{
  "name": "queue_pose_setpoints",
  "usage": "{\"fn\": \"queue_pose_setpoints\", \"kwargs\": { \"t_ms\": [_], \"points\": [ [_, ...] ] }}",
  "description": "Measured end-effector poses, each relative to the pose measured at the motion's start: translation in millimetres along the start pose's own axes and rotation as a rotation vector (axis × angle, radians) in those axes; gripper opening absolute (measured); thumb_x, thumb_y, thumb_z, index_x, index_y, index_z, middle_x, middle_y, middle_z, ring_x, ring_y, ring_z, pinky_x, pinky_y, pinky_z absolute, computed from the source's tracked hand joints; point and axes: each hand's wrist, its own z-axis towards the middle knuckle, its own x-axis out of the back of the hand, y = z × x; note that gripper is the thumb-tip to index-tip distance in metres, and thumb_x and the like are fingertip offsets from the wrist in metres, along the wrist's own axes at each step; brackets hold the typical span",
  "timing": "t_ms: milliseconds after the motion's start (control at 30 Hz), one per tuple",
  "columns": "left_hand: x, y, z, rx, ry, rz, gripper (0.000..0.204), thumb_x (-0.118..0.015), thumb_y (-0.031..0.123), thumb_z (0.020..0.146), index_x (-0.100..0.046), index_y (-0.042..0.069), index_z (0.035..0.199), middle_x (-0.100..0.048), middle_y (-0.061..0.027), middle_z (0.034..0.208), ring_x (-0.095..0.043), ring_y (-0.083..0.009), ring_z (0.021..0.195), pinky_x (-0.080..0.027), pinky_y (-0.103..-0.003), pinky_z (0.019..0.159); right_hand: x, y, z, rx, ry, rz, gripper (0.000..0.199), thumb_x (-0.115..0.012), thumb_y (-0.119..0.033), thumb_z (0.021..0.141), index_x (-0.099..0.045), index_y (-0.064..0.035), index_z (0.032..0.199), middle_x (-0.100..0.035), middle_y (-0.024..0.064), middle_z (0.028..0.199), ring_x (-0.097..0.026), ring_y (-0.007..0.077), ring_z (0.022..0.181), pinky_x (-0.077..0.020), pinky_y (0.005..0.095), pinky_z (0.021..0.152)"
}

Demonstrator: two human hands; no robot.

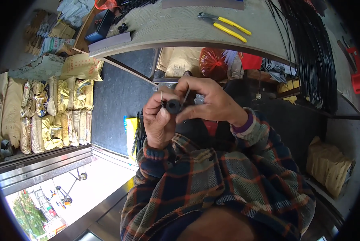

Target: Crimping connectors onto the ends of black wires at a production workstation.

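Note:
Just in front of my chest, my left hand [158, 116] pinches a small black cylindrical part [173, 106] between thumb and fingers. Its round end, with a darker hole in the middle, faces up. My right hand [212, 100] curls around from the other side, its thumb and fingertips close against the part. Whether those fingertips also grip it is hidden. A thin pale strip or wire [187, 94] shows by the right fingers, too small to name.
Beyond my hands stands a workbench [164, 34] with yellow-handled pliers [228, 27] and a dark blue box [100, 26]. Long black cable-like strands [308, 56] hang over its right side. Stacked paper sacks [39, 112] fill the left; a wrapped package [328, 166] stands at right.

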Motion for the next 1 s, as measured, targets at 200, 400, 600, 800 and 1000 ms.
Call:
{"fn": "queue_pose_setpoints", "kwargs": {
  "t_ms": [200,400,600,800,1000],
  "points": [
    [10,-1,-6,0.006,-0.014,0.029,0.033,-0.069,0.030,0.078,-0.058,0.000,0.089,-0.048,-0.0050,0.083,-0.046,-0.0140,0.079,-0.037,-0.028,0.074,10,3,2,-0.015,-0.165,-0.004,0.028,-0.078,-0.017,0.070,-0.059,-0.0005,0.081,-0.059,0.0019,0.073,-0.053,0.0077,0.068,-0.0428,0.0237,0.062],
    [10,-2,-8,-0.049,0.055,0.070,0.029,-0.065,0.025,0.082,-0.055,0.000,0.093,-0.048,-0.0062,0.086,-0.047,-0.0156,0.081,-0.039,-0.029,0.077,-9,5,-7,0.244,0.192,-0.510,0.029,-0.078,-0.018,0.069,-0.060,-0.0016,0.085,-0.063,0.0078,0.077,-0.061,0.0180,0.067,-0.0478,0.0293,0.062],
    [8,-17,-15,-0.090,0.141,0.157,0.024,-0.064,0.018,0.084,-0.057,-0.001,0.097,-0.051,-0.0052,0.092,-0.048,-0.0139,0.089,-0.038,-0.028,0.084,-35,12,-23,0.407,0.407,-0.862,0.031,-0.074,-0.011,0.068,-0.060,0.0013,0.093,-0.064,0.0111,0.080,-0.065,0.0276,0.071,-0.0529,0.0340,0.063],
    [-1,-22,-26,-0.070,0.402,0.186,0.032,-0.060,0.013,0.086,-0.056,-0.003,0.114,-0.056,-0.0102,0.110,-0.051,-0.0177,0.104,-0.036,-0.031,0.095,-27,21,-19,0.323,0.358,-0.679,0.031,-0.072,-0.010,0.069,-0.057,-0.0028,0.095,-0.061,0.0093,0.082,-0.062,0.0241,0.067,-0.0497,0.0336,0.058],
    [-8,-15,-41,0.023,0.422,0.697,0.041,-0.052,0.010,0.092,-0.044,-0.005,0.129,-0.058,-0.0115,0.113,-0.056,-0.0139,0.100,-0.044,-0.026,0.088,-37,33,-19,0.248,0.248,-0.670,0.040,-0.070,-0.007,0.069,-0.055,-0.0047,0.106,-0.058,0.0108,0.099,-0.063,0.0262,0.073,-0.0507,0.0331,0.062]
  ]
}}
